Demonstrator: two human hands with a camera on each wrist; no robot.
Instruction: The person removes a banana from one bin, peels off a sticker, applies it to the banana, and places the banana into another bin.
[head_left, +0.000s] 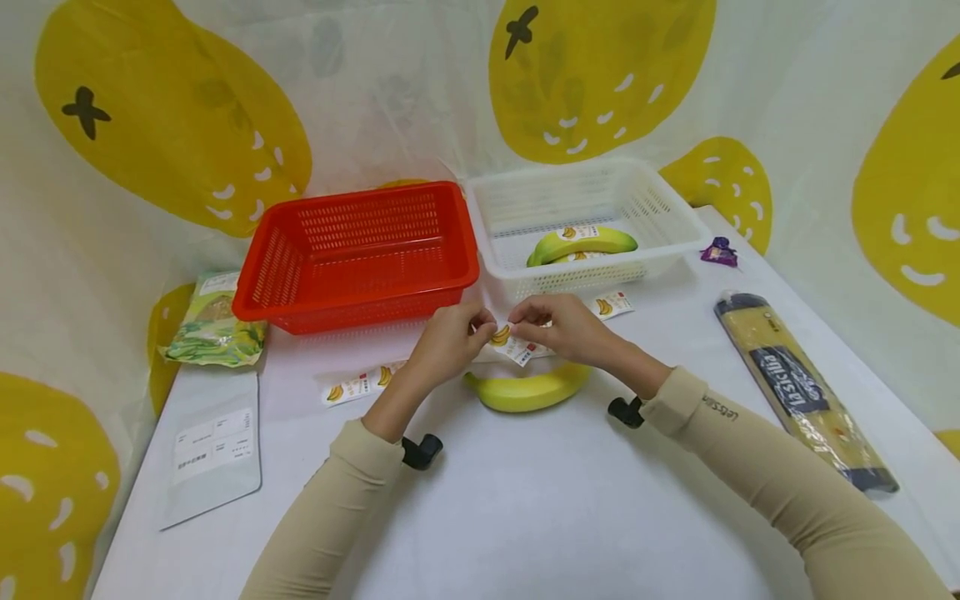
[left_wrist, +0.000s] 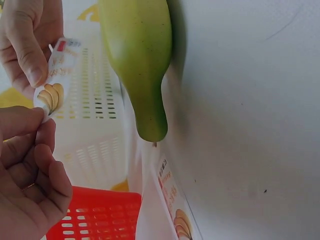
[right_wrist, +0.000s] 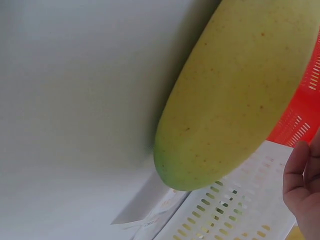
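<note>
Between both hands is a small white label (head_left: 517, 348) printed with bananas. My left hand (head_left: 448, 340) pinches one end of it between thumb and finger, as the left wrist view shows. At the other end, the right hand (head_left: 568, 331) pinches the label too. Just below them a yellow banana (head_left: 531, 394) with greenish ends lies on the table. Behind the banana runs a strip of similar labels (head_left: 360, 386), partly hidden by the hands. In the right wrist view the banana fills much of the picture and a hand (right_wrist: 306, 187) shows at the right edge.
Behind stand a red basket (head_left: 352, 308) and a white basket (head_left: 585, 271) holding labelled bananas (head_left: 581, 243). Left lie a green-and-yellow packet (head_left: 217, 325) and a pale pouch (head_left: 213, 483). On the right are a pasta pack (head_left: 802, 387) and a small purple wrapper (head_left: 720, 252).
</note>
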